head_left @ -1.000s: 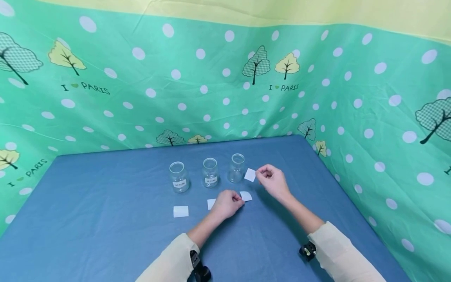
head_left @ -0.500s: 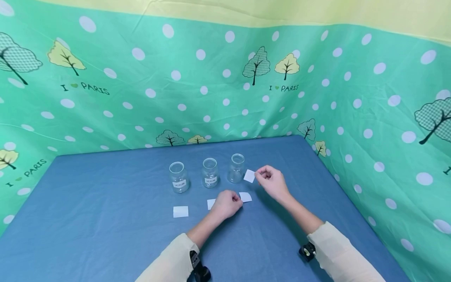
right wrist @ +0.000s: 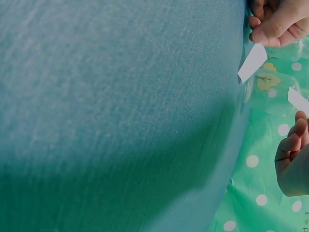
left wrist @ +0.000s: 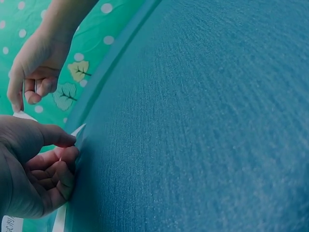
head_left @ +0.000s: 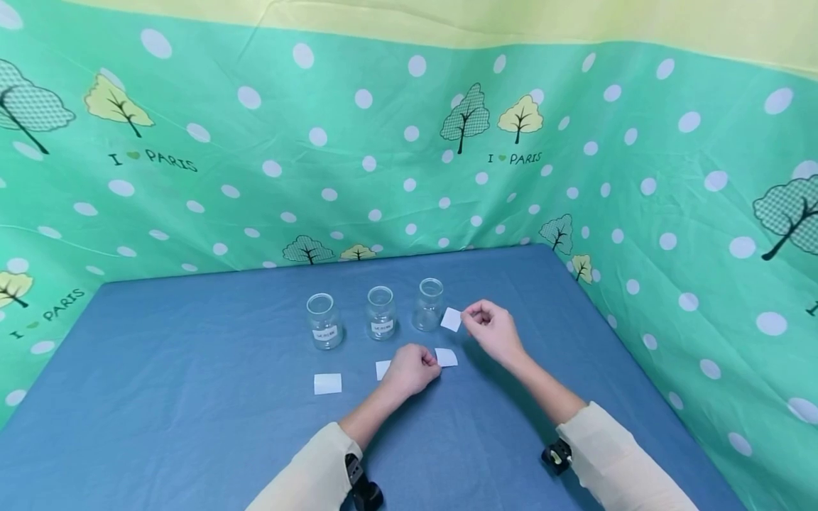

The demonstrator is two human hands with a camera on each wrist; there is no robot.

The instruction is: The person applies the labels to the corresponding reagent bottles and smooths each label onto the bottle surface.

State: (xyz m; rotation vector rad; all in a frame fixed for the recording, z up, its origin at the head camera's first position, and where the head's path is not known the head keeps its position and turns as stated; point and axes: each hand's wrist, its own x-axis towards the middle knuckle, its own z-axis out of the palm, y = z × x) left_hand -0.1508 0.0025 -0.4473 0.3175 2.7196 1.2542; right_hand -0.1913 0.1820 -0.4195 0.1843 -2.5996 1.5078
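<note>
My right hand (head_left: 493, 331) pinches a small white paper label (head_left: 451, 319) by its edge, just right of the rightmost glass jar (head_left: 427, 312), which has no label showing. Low over the table, my left hand (head_left: 412, 369) has thumb and fingertip together on the corner of a second white paper piece (head_left: 446, 357). In the right wrist view that paper piece (right wrist: 252, 63) juts out from the left fingertips. The left wrist view shows my left hand (left wrist: 41, 166) close over the cloth, a paper tip (left wrist: 78, 129) beyond its thumb.
Two more open glass jars, the left jar (head_left: 322, 312) and the middle jar (head_left: 381, 305), carry printed white labels. A white paper piece (head_left: 328, 384) lies front left; another piece (head_left: 383, 370) is partly behind my left hand. A green patterned curtain (head_left: 371, 163) borders the blue table (head_left: 192, 397).
My right hand has shifted slightly left with the label, closer to the rightmost jar. My left hand, the jars and the other papers stay almost still.
</note>
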